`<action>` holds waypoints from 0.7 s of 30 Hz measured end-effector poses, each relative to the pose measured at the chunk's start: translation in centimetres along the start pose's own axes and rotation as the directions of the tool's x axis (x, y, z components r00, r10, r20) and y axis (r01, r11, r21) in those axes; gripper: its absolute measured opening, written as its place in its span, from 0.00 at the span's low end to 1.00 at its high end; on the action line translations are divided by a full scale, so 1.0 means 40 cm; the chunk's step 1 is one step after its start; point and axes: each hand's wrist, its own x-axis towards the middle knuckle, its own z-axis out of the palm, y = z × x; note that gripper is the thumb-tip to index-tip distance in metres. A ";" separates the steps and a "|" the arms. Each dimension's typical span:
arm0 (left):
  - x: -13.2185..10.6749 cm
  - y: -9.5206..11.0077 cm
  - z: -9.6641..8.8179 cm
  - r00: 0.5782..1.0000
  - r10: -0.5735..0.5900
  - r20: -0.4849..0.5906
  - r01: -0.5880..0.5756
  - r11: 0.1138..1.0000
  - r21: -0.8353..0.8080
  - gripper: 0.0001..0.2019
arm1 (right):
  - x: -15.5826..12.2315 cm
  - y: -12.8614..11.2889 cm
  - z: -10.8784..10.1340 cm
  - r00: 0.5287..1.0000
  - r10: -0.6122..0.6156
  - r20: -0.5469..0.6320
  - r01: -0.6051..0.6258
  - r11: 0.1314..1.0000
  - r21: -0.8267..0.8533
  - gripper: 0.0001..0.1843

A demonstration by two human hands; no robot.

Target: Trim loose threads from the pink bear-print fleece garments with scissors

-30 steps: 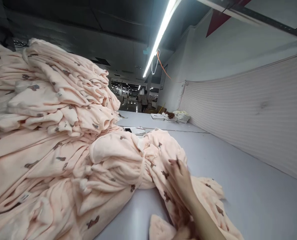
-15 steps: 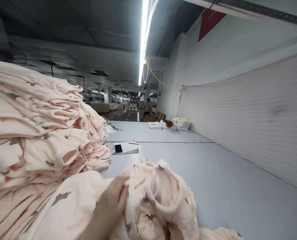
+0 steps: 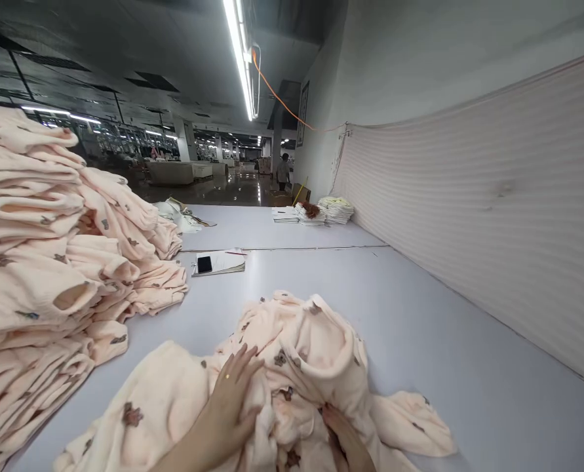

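A pale pink, plush-looking garment [image 3: 316, 347] with small brown and grey motifs lies bunched on the table in front of me, its round opening facing up. My left hand [image 3: 233, 393], with a ring on one finger, rests on its left part, fingers spread and thumb apart. Lower right, my right hand [image 3: 348, 436] has its fingertips curled into a fold of the same garment; its thumb is hidden by cloth. One sleeve-like end [image 3: 414, 423] stretches out to the right across the table.
At left rises a tall pile of similar pink garments [image 3: 75, 262]. Beyond my hands are a clipboard with papers [image 3: 227, 263], a black phone [image 3: 204, 264] and stacked white cloth [image 3: 335, 211] on the pale table [image 3: 449, 354]. A striped cloth [image 3: 468, 216] hangs along the right. A person [image 3: 282, 172] stands far off.
My view has tilted down and shifted right. My left hand has gone from a blurred, closed-looking pose on the cloth to spread fingers. More of my right hand shows now.
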 end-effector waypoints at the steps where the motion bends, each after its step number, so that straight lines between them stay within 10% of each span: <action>1: -0.028 0.014 0.005 0.996 0.085 0.003 -0.085 0.996 0.029 0.29 | 0.002 -0.006 -0.017 1.000 0.007 0.012 -0.007 0.999 0.031 0.18; 5: -0.071 0.070 0.014 0.968 0.214 0.130 -0.226 0.970 0.089 0.33 | 0.076 -0.077 -0.047 0.987 0.014 0.158 -0.043 0.982 0.181 0.17; 11: -0.001 0.146 0.008 0.975 -0.070 0.211 0.043 0.990 0.133 0.21 | 0.230 -0.126 -0.032 0.982 0.101 0.161 -0.137 0.963 0.231 0.20; 21: 0.089 0.170 0.081 0.976 -0.081 0.203 0.063 0.994 0.091 0.15 | 0.134 -0.092 0.000 0.950 0.233 0.210 -0.258 0.960 0.104 0.08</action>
